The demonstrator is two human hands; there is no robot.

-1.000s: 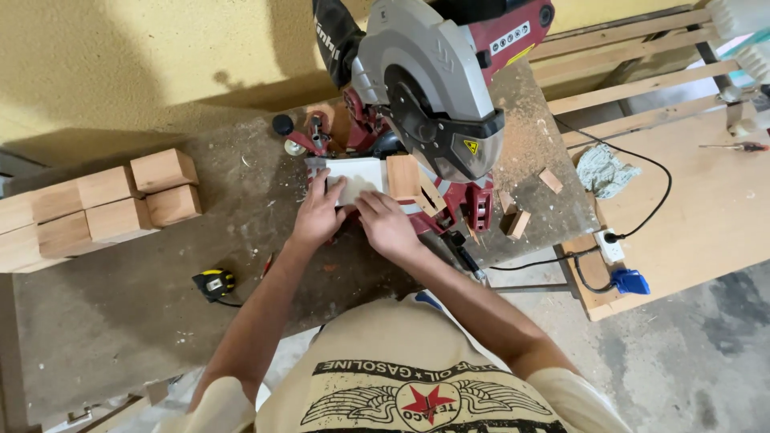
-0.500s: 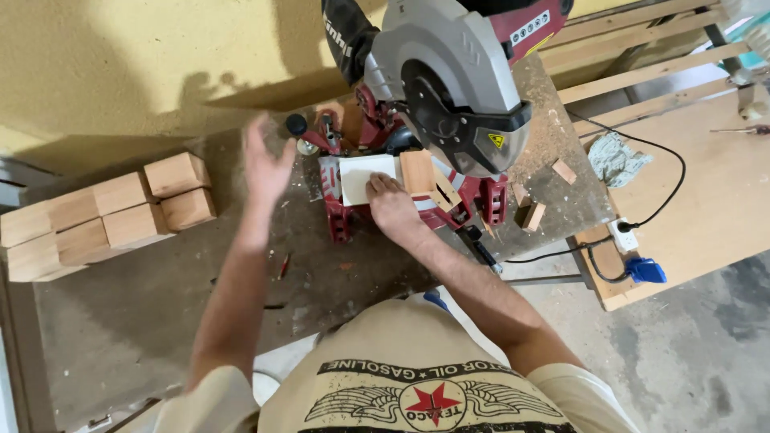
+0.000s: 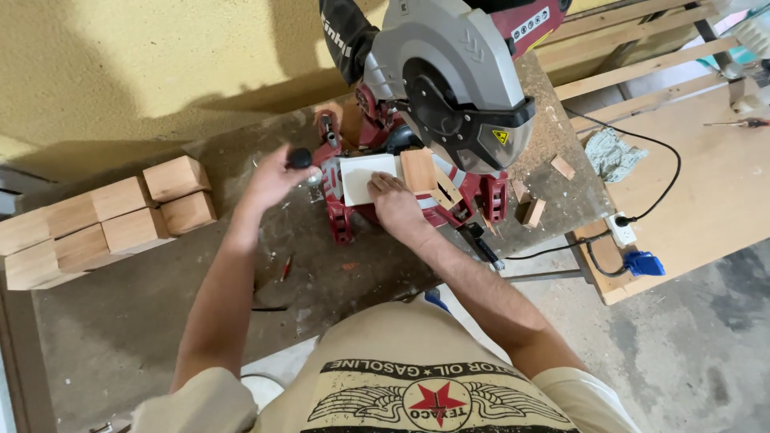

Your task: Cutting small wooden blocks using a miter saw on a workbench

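A red and grey mitre saw (image 3: 449,88) stands on a dusty workbench (image 3: 160,321). On its table lies a white board (image 3: 365,176) with a wooden block (image 3: 419,168) to its right. My right hand (image 3: 393,200) rests flat on the saw table at the board's lower right corner, touching the block's foot. My left hand (image 3: 273,178) is at the saw's left side, fingers curled around a black knob (image 3: 299,157) of the clamp.
Several cut wooden blocks (image 3: 104,220) are stacked at the bench's left. Small offcuts (image 3: 533,210) lie right of the saw. A power strip (image 3: 622,228) with a black cable and blue plug sits on a plywood table (image 3: 722,184) to the right. Wooden slats lean behind.
My left hand left the board, rose up to the left, then came down onto the black clamp knob. My right hand stayed pressed at the board and block.
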